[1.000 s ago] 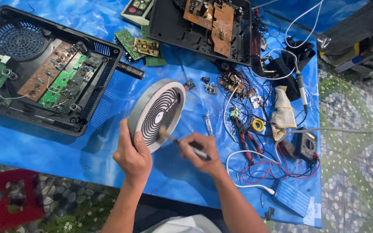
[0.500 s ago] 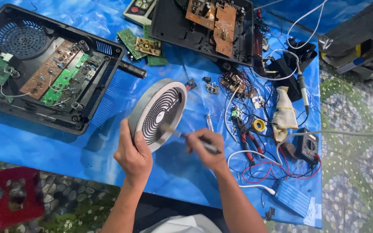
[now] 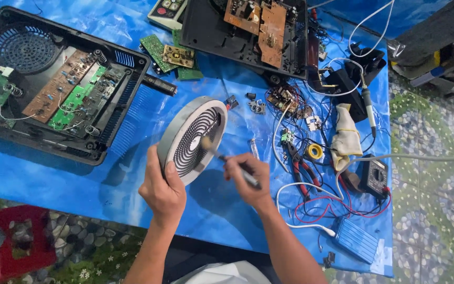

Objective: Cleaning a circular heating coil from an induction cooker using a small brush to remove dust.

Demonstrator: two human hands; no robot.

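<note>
Grey coil disc [image 3: 193, 139] held on edge — brush [image 3: 227, 160] at its face.
Left hand [image 3: 163, 189] clamps the disc's lower rim, tilted above the blue cloth [image 3: 132, 173]; right hand [image 3: 245, 173] pinches the brush, bristles touching the spiral. Best worked with light strokes along the windings and a steady rim. Around it: an opened black casing [image 3: 53, 84], circuit boards, pliers, a meter — patterned floor beyond.

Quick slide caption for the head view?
Left hand tilts a round coil disc while right hand brushes it with a small brush.
</note>
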